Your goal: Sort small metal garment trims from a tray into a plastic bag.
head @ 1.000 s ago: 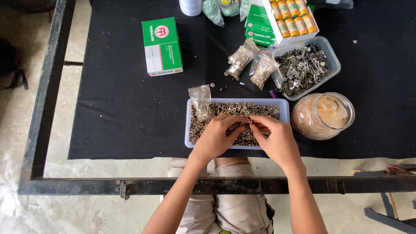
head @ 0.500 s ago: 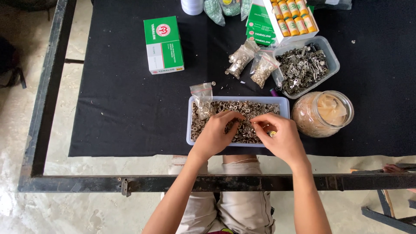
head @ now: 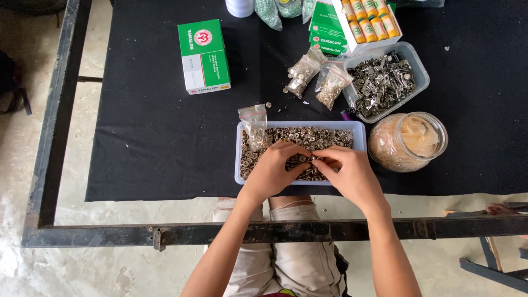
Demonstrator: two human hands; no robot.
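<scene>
Step in hand: both hands meet over the clear rectangular plastic tray of small silver metal rings (head: 352, 127), at six o'clock on the black cloth-covered worktop (head: 154, 132); they seem to be fitting or sorting tiny pieces.
Left hand (head: 273, 170): fingers curled narrow, tips resting on the rings.
Right hand (head: 352, 175): pinching a small metal piece at the fingertips, touching the left.
Next move: calls for a fine pinch, I judge, as the pieces are small and loose.
Nearby: round glass jar (head: 408, 142) at three o'clock; green and white cardboard box (head: 203, 55) at eleven o'clock.
Hard to make out: the pinched piece's shape; hands hide the tray's near half.
</scene>
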